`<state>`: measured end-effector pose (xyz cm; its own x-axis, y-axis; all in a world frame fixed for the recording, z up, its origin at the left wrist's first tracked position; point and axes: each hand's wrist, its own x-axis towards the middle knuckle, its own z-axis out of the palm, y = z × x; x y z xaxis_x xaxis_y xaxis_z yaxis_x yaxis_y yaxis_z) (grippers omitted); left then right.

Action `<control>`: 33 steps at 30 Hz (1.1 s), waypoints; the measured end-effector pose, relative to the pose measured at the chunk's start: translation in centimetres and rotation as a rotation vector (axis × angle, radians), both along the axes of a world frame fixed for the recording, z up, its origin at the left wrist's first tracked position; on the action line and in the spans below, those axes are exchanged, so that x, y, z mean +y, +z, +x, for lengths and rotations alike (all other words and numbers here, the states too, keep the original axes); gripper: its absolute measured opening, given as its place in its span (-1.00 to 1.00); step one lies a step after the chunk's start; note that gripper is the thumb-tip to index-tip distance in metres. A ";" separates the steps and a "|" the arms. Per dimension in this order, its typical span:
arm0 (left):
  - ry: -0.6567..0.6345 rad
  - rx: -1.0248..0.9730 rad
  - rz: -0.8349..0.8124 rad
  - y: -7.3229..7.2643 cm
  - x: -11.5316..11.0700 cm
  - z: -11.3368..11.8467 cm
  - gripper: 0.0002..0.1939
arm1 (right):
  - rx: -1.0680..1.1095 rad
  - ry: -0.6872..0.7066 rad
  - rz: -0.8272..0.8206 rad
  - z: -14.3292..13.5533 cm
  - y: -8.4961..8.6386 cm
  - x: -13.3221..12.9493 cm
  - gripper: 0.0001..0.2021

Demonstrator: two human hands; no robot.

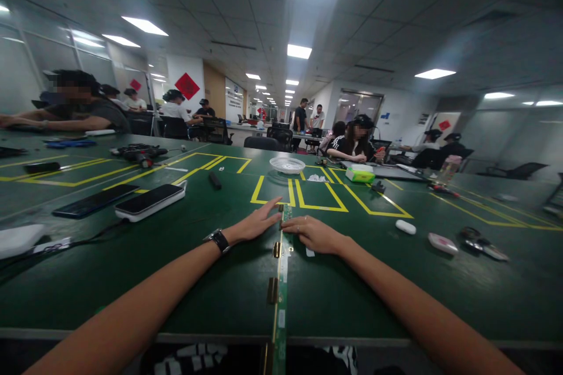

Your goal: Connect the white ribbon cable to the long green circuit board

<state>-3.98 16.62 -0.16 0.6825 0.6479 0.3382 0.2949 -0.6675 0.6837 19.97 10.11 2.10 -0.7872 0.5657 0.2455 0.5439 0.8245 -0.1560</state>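
A long, narrow green circuit strip (282, 281) with gold-coloured tabs along its left side runs from the table's near edge to between my two hands. My left hand (257, 222) lies at the strip's far end on the left, fingers spread and thumb apart, its fingertips beside the strip. From the right, my right hand (314, 233) rests on the strip's far part with bent fingers; its fingertips touch the strip near a gold tab. A small white piece (310, 252) lies on the table just below my right hand.
On the green table (211, 304) are a white basket (287, 165), a green-and-white pack (359, 173), and phones (149, 200) at left. A white case (405, 227) and a pink-and-white item (442, 244) lie at right. People sit across the table and on both sides.
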 end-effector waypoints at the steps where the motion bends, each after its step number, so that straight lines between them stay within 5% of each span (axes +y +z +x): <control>1: 0.018 -0.022 0.013 0.1 0.0 -0.1 -0.30 | -0.040 -0.074 0.002 0.6 -0.1 0.4 -0.41; 7: 0.123 -0.093 0.163 0.9 -0.1 -0.6 -0.42 | -0.141 -0.804 0.063 7.9 -0.6 2.3 -0.63; 12: 0.145 0.001 0.275 0.9 -0.3 -0.6 -0.49 | -0.158 -1.117 0.057 11.2 -1.4 2.6 -0.59; 20: 0.061 0.205 0.348 0.3 -1.4 -0.3 -0.48 | -0.144 -1.158 -0.012 10.9 -2.6 2.9 -0.41; 26: 0.081 0.193 0.345 0.7 -1.5 -0.3 -0.50 | -0.126 -1.151 0.036 10.6 -1.6 2.3 -0.45; 33: 0.121 0.130 0.404 1.4 -1.2 -0.5 -0.55 | -0.171 -0.886 0.011 8.3 -0.2 1.9 -0.55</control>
<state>-4.52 15.46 1.23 0.6632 0.5594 0.4972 0.4536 -0.8289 0.3275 28.28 11.98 1.95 -0.0904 0.9806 0.1739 0.9956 0.0934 -0.0090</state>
